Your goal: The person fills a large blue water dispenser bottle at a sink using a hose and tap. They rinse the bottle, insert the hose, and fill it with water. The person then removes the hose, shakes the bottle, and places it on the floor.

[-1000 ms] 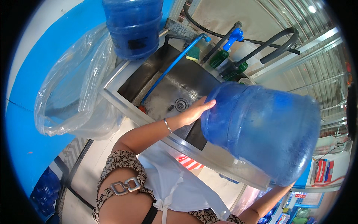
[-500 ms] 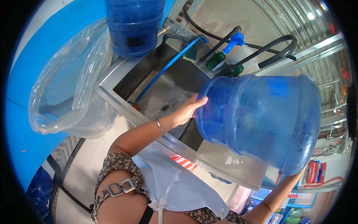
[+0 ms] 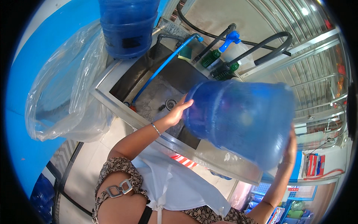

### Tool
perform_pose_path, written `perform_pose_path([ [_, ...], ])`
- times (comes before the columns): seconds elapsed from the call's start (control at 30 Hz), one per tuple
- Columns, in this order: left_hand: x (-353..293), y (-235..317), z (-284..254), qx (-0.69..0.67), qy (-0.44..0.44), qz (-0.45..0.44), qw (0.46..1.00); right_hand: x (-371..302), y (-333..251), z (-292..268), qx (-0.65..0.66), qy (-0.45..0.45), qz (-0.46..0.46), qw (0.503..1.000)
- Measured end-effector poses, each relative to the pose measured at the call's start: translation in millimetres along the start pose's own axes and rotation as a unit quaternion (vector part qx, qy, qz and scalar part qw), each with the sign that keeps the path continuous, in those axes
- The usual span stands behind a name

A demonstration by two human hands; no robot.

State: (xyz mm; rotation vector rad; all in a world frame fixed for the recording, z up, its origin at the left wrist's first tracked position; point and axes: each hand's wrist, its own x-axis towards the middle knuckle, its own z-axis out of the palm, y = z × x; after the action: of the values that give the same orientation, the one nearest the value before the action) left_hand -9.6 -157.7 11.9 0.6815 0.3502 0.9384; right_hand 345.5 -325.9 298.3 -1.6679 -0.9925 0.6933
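Observation:
A large translucent blue water jug (image 3: 238,121) lies on its side in the air, over the right end of a metal sink (image 3: 115,105) and the counter beside it. My left hand (image 3: 178,112) grips its left end, thumb on the near side, other fingers partly hidden. The far right end rests against my right hand (image 3: 291,147), whose fingers are mostly hidden and blurred. Beneath my left wrist, the sink's drain (image 3: 170,103) shows. A bright blue pipe (image 3: 164,67) bends over the basin.
Another blue jug (image 3: 128,28) stands at the sink's far left corner, beside a big clear plastic bag (image 3: 71,86). Behind the sink are a sponge (image 3: 184,53), green bottles (image 3: 210,58) and a curved black hose (image 3: 276,41). Metal racks (image 3: 320,89) line the right.
The jug has moved left and tilted slightly, with both hands still on it. My right hand now shows more at its right end. The view has shifted a little.

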Motion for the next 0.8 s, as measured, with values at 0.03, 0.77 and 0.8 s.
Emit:
perform_pose_path([
  [0.03,-4.7,-2.0,-7.3,-0.004,0.001,-0.085,0.996,5.0,8.1,6.9,-0.018,-0.069,0.026,0.997],
  [0.77,27.4,-22.7,-25.0,0.049,-0.048,-0.005,0.998,7.1,12.0,22.1,-0.012,0.065,-0.044,0.997],
  [0.8,23.7,-23.4,-24.3,0.000,-0.006,-0.126,0.992,8.3,13.1,26.8,-0.039,0.001,0.009,0.999],
])
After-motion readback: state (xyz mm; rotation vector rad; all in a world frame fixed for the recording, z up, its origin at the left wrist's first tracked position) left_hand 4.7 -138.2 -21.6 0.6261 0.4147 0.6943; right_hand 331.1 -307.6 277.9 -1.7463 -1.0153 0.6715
